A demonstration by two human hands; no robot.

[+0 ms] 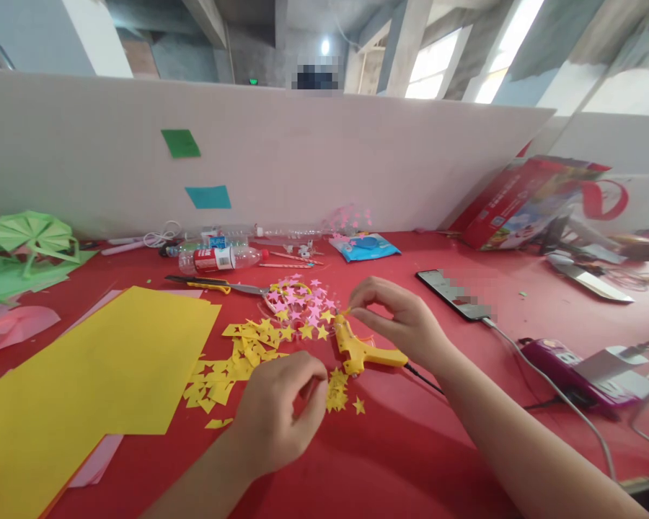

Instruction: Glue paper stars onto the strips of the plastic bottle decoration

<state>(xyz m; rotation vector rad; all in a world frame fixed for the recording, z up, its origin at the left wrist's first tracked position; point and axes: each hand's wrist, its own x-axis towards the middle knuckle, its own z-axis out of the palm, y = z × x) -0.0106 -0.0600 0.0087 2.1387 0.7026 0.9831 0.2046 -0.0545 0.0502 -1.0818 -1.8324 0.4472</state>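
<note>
My right hand is closed in a pinch at the nozzle end of a yellow glue gun. A bit of yellow shows at its fingertips, probably a small paper star, partly hidden. The glue gun lies on the red table, its handle pointing right. My left hand is curled above the table, thumb against the fingers; anything inside is hidden. Just right of it is a small pile of yellow paper stars. Beyond it lie yellow paper scraps with star-shaped cutouts, and pink stars with a few yellow ones.
Large yellow paper sheets cover the left side. Behind are a utility knife, a plastic bottle and a blue wipes pack. A phone with a cable and a purple power strip are at right. A white partition stands behind.
</note>
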